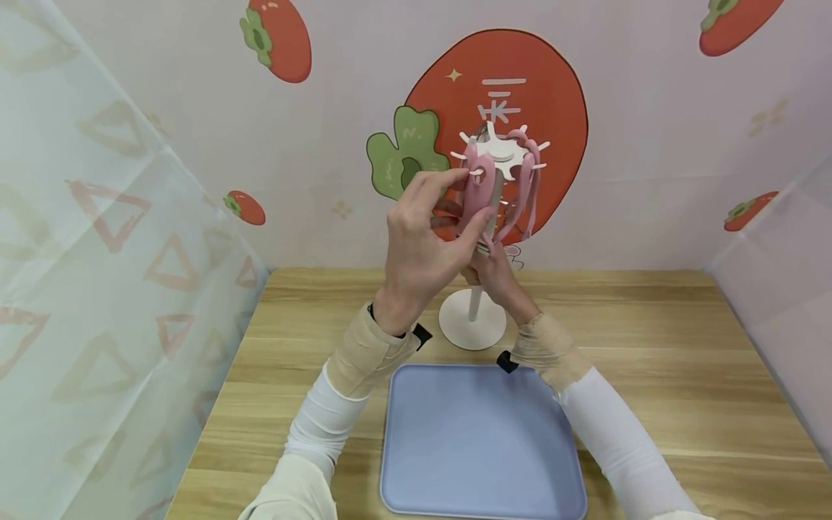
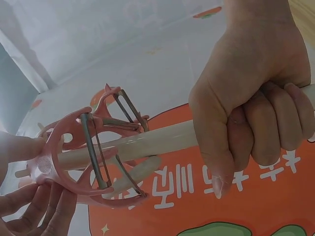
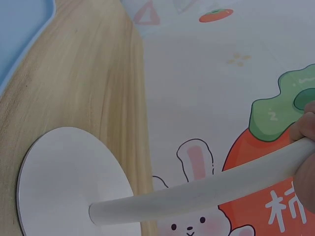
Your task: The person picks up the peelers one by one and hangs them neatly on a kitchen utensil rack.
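Observation:
A white stand [image 1: 503, 150] carries several pink peelers [image 1: 528, 189] on the hooks around its top. With thumb and fingertips, my left hand [image 1: 422, 238] pinches a pink Y-shaped peeler [image 1: 479, 184] at the hook on the near left side. Metal blades show on the hanging peelers [image 2: 93, 147] in the left wrist view. Below them, my right hand [image 2: 256, 93] grips the white pole [image 2: 167, 137] with fingers wrapped round it. The right wrist view shows only an edge of that hand [image 3: 305, 129], with the pole slanting down to the round base [image 3: 64, 182].
A blue tray [image 1: 484, 440] lies on the wooden table [image 1: 312, 339] in front of the stand's base, under my forearms. Behind the stand rises a wall sheet [image 1: 637, 180] printed with persimmons. Another sheet [image 1: 130, 253] borders the left side.

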`<state>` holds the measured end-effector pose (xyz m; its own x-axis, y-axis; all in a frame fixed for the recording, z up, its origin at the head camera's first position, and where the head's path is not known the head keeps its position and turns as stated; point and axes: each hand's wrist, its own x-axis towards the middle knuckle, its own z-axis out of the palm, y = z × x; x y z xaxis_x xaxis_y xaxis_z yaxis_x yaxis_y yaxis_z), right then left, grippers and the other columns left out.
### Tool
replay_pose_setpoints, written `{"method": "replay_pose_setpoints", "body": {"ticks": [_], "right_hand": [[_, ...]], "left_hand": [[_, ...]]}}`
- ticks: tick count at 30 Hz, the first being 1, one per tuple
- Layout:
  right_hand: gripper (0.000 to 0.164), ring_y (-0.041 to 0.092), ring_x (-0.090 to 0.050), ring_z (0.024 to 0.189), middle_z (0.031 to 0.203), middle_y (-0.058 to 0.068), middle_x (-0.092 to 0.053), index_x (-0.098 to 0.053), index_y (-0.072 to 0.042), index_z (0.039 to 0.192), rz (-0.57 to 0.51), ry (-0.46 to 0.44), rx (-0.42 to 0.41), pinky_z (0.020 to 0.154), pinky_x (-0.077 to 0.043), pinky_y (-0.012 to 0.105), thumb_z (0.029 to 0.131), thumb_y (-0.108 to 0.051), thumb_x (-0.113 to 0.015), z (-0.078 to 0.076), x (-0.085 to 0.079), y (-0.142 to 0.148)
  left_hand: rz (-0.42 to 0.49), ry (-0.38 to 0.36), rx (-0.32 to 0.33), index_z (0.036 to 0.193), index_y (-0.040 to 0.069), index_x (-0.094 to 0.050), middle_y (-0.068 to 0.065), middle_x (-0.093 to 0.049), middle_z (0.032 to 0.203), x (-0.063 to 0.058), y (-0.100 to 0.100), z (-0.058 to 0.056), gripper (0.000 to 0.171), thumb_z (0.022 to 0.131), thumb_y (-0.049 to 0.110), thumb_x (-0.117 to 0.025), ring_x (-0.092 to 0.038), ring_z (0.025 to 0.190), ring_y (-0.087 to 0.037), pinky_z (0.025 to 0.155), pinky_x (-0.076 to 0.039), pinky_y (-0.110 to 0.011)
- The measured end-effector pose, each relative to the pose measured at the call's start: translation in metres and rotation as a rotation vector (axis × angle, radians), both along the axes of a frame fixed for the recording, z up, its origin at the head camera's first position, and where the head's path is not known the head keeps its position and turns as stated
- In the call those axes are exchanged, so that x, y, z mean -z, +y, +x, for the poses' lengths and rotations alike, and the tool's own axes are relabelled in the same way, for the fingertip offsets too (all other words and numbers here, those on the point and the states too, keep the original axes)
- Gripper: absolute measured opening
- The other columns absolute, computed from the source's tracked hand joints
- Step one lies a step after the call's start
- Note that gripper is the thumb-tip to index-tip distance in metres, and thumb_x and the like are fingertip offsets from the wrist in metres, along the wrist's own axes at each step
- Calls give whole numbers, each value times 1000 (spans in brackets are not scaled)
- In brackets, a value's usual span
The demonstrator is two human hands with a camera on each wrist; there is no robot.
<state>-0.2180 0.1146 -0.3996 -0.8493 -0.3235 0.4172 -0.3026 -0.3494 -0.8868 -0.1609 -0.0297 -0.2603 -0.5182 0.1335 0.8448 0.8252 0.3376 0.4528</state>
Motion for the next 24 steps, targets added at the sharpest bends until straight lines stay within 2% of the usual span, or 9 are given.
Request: {"method": "replay_pose_setpoints", "body": {"ticks": [9,17,24], "right_hand": [[30,16,-21,41,50,-2,-32,-51,-15,72,3,-7,27,41,-15,33,102,-13,-51,-1,-1,2],[26,15,-22,41,51,-3,-34,-60,-15,78,0,-21,38,41,-15,33,103,-16,-53,0,-1,1],[25,14,-24,40,50,-2,-32,-61,-14,81,40,-14,60,39,-17,31,104,-17,-53,0,-3,4]], "left_hand": [[-1,3,1,124,-4,-66,-15,-66,109,2,1,-1,48,89,25,-79,-70,84,-18,70,-60,-23],[19,-10,3,123,-3,-67,-15,-67,108,7,-1,1,46,88,22,-81,-70,86,-19,68,-60,-28],[30,33,-63,119,-3,-68,-13,-69,107,13,-7,8,44,87,24,-81,-67,90,-20,75,-57,-28]]}}
